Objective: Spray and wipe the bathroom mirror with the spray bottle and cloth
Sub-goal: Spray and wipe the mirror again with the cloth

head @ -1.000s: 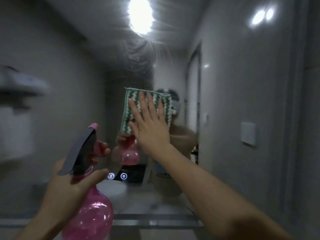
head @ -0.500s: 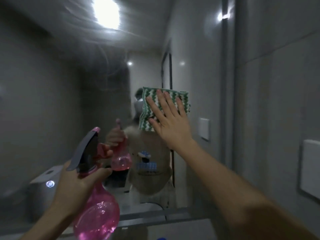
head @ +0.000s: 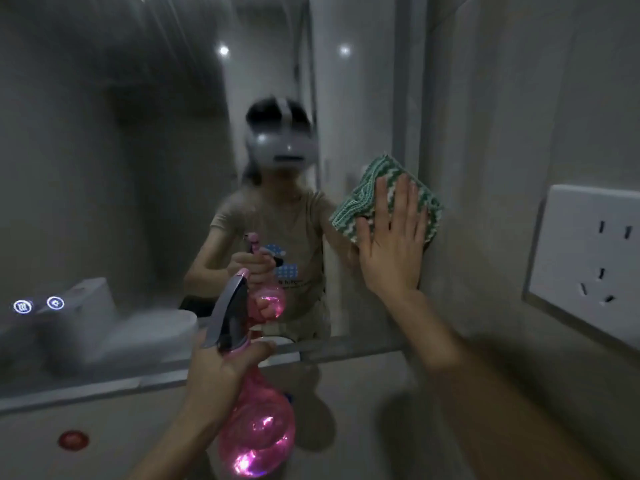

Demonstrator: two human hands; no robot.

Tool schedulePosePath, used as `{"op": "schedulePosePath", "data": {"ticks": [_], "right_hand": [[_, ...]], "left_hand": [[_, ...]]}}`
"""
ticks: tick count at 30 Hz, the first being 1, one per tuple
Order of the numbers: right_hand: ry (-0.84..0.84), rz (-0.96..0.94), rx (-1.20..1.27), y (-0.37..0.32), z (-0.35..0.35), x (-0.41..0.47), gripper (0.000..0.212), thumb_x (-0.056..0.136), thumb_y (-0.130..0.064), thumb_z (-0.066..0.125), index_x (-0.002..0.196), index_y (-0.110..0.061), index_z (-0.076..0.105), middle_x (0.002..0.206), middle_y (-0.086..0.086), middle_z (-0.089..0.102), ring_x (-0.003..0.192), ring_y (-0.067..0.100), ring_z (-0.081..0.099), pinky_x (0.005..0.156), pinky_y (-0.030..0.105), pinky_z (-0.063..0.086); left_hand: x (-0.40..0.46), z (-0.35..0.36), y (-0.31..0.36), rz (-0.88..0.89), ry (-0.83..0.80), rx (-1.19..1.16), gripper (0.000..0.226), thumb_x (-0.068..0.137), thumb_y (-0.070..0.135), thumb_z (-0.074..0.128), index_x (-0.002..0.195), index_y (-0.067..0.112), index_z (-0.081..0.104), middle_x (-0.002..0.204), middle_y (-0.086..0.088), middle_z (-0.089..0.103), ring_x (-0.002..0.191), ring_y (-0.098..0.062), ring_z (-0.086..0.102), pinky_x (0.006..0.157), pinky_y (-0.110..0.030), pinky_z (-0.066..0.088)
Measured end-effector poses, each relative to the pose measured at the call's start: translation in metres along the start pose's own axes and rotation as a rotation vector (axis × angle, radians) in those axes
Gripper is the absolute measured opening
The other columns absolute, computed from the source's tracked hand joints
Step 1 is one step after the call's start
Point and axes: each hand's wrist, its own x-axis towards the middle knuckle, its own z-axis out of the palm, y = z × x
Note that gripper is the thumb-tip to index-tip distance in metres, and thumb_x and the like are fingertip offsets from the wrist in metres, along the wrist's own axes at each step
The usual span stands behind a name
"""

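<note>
Green-and-white knitted cloth (head: 388, 199) sits flat against the right edge of the bathroom mirror (head: 145, 161), pinned there by the right hand (head: 393, 251), palm down, fingers (head: 401, 199) straight and spread over it, not curled round it; flat palm likely spreads pressure for wiping. Cloth straddles the mirror's right border, part on glass, part over the grey wall (head: 502, 116) strip beside it, so this looks like an edge pass. Left hand (head: 221, 372) grips the pink spray bottle (head: 256, 427) at the neck, fingers wrapped round it, thumb across the front; index finger hidden behind the grey trigger head (head: 228, 313), so whether it is on the trigger cannot be told. Bottle held upright, low and clear of the glass, nozzle toward the mirror, probably parked ready for another spray while the cloth works. Glass looks hazy and streaked on the left and upper parts, so my guess is the wipe is partway, with more area left. White wall socket (head: 588, 258) sits near the cloth on the right; a wet cloth or spray drifting that way is a risk. Toilet reflected lower left; red round object (head: 73, 440) on the bench (head: 104, 438) below the mirror, blurred.
</note>
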Motion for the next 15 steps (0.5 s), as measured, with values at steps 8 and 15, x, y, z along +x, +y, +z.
{"op": "schedulePosePath", "data": {"ticks": [8,15], "right_hand": [[-0.04,0.017,-0.022,0.009,0.015,-0.073,0.058,0.102,-0.044,0.019,0.151,-0.016,0.008,0.154,0.019,0.017,0.143,0.03,0.01,0.117,0.042,0.001],[0.009,0.055,-0.018,0.017,0.033,-0.137,0.058,0.101,-0.042,0.024,0.151,-0.017,0.009,0.151,0.022,0.022,0.142,0.034,0.016,0.116,0.048,0.01]], "left_hand": [[-0.016,-0.01,-0.052,-0.188,0.014,0.014,0.024,0.066,-0.008,0.072,0.083,-0.016,0.058,0.065,-0.016,0.053,0.052,-0.019,0.046,0.044,-0.016,0.041],[-0.026,-0.021,-0.071,-0.27,0.002,0.013,0.051,0.045,0.017,0.08,0.094,0.009,0.067,0.072,-0.004,0.068,0.068,-0.015,0.058,0.053,-0.016,0.045]]}}
